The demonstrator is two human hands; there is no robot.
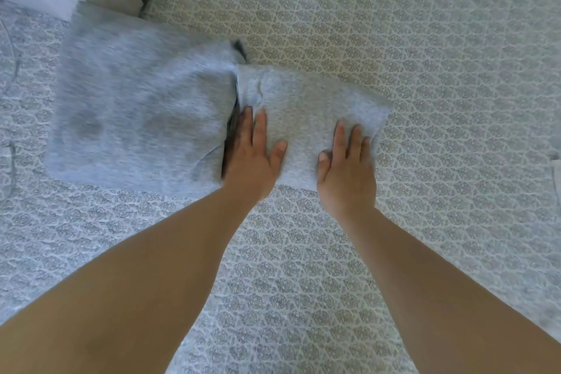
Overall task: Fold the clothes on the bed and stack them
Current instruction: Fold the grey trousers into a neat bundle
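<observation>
Left hand [253,155] and right hand [346,167] both flat, fingers spread, pressing small folded grey garment [306,118] mid-bed on patterned bedspread [425,70]; larger folded grey garment [136,112] touching its left side

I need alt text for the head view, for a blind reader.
Both hands, left and right, press flat on a small folded grey garment on a patterned bedspread. A larger folded grey garment lies beside it.

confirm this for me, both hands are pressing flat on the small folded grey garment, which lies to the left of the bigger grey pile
Not quite. The head view shows the small folded grey garment lying to the right of the bigger grey pile. The left hand and right hand do press flat on it.
</observation>
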